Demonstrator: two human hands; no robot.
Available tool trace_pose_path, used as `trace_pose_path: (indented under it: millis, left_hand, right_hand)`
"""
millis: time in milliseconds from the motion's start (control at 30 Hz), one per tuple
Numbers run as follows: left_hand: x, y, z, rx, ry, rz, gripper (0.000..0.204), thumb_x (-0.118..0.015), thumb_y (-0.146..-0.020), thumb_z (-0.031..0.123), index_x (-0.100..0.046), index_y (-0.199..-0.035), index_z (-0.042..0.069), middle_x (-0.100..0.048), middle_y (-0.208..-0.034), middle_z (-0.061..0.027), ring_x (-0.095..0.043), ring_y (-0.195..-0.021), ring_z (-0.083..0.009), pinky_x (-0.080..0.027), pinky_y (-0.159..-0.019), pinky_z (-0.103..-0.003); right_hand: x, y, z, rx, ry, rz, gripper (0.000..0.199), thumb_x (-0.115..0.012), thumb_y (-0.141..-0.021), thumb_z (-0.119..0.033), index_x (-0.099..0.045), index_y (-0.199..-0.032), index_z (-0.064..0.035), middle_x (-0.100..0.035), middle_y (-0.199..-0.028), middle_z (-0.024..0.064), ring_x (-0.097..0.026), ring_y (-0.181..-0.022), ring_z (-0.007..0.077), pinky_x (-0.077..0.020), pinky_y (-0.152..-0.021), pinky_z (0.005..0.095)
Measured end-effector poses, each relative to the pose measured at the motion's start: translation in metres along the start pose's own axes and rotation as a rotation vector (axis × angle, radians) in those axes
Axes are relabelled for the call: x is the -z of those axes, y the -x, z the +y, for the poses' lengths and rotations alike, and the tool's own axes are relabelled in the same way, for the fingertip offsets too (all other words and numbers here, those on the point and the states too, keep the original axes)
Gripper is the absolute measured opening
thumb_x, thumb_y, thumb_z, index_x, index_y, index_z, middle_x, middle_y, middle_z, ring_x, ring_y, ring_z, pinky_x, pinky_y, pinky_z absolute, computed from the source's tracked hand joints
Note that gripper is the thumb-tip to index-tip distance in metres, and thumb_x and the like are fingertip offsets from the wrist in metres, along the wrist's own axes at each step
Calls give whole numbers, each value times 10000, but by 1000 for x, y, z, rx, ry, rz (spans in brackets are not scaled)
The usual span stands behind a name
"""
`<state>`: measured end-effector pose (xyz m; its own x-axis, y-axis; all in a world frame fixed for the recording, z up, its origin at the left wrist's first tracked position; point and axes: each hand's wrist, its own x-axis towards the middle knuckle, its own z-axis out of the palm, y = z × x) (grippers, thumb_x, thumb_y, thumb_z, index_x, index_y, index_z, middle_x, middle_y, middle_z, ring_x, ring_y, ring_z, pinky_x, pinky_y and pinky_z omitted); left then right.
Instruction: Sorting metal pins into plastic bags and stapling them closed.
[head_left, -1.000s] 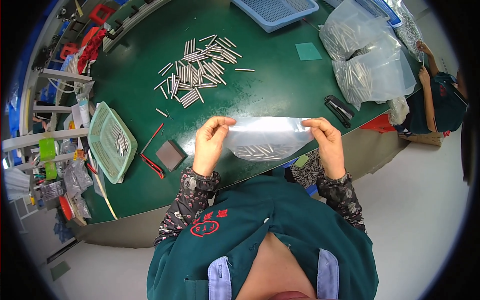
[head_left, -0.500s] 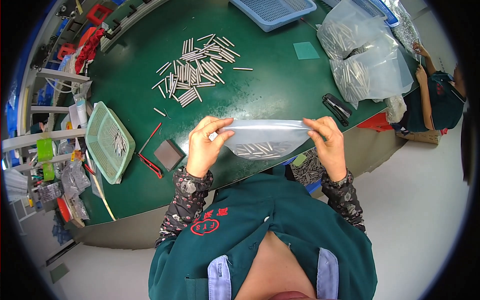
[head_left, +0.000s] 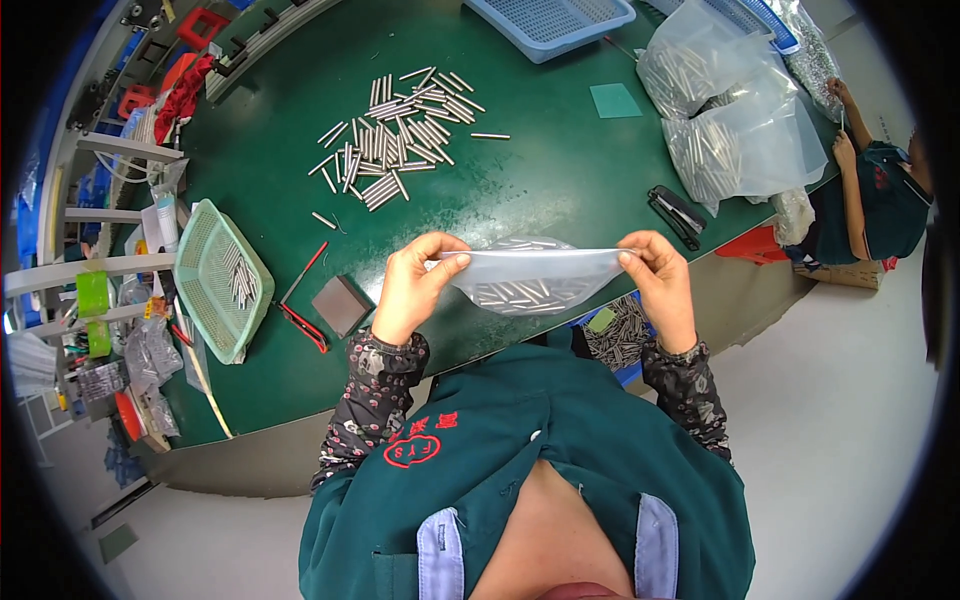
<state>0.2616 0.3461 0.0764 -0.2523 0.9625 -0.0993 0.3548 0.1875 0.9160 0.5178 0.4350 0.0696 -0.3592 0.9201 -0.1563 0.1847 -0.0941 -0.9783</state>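
Between my two hands a translucent plastic bag (head_left: 535, 268) is stretched by its upper edge, with several short metal pins (head_left: 525, 295) showing through its lower part. My left hand (head_left: 415, 285) pinches the bag's left corner between thumb and fingers. At the right corner my right hand (head_left: 660, 285) does the same. Beyond the bag, a loose pile of metal pins (head_left: 385, 140) lies on the green table (head_left: 560, 175). A brown block (head_left: 340, 306) and red-handled pliers (head_left: 303, 327) lie left of my left hand.
A green basket (head_left: 215, 320) with some pins stands at the left. Filled plastic bags (head_left: 715, 150) and a black stapler (head_left: 676, 217) are at the right; a blue basket (head_left: 550, 30) is at the far edge. Below the table edge sits a bin of pins (head_left: 620, 340). Another person (head_left: 870, 195) works at right.
The bag's top edge has flattened and folded toward me, so pins now show beyond it too. Both hands keep their grip and have shifted only slightly.
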Motion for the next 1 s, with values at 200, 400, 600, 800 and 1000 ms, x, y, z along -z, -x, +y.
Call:
trace_pose_path:
  millis: [200, 400, 600, 800, 1000]
  left_hand:
    - [1, -1, -12, 106, 391, -26, 152, -551, -772, 2, -481, -900, 44, -484, -683, 32, -440, -665, -32, -350, -603, -180]
    - [-1, -3, -11, 113, 238, -55, 63, -463, -792, -10, -520, -779, 15, -513, -700, 3, -453, -681, -62, -358, -632, -194]
    - [-1, -6, 1, 253, 175, -96, 153, -439, -774, -33, -587, -796, -6, -574, -749, -24, -479, -704, -81, -371, -669, -206]
    - [3, -8, 5, 345, 216, -129, 157, -453, -771, -1, -588, -847, -24, -586, -799, -44, -506, -728, -97, -390, -701, -222]
    - [5, -6, 14, 424, 230, -192, 241, -618, -677, -28, -578, -914, -16, -589, -856, -43, -527, -778, -99, -423, -684, -218]
  right_hand:
    - [-4, -2, 10, 51, -225, -10, 52, -511, -800, -17, -511, -847, 6, -525, -716, 5, -476, -669, 62, -371, -658, 191]
    - [-2, -1, 3, 29, -60, -25, 110, -487, -796, -18, -584, -840, 10, -513, -790, 19, -469, -740, 85, -360, -690, 209]
    - [3, -5, 0, -26, 49, -76, 143, -472, -789, -2, -598, -853, 18, -526, -799, 10, -474, -760, 93, -352, -724, 213]
    - [10, -8, 5, -126, -51, -156, 165, -480, -783, -9, -592, -901, 21, -536, -807, 5, -483, -790, 94, -358, -765, 215]
    - [11, -2, -7, -78, 61, -242, 280, -555, -705, 30, -580, -983, 6, -531, -841, 25, -471, -805, 98, -374, -769, 234]
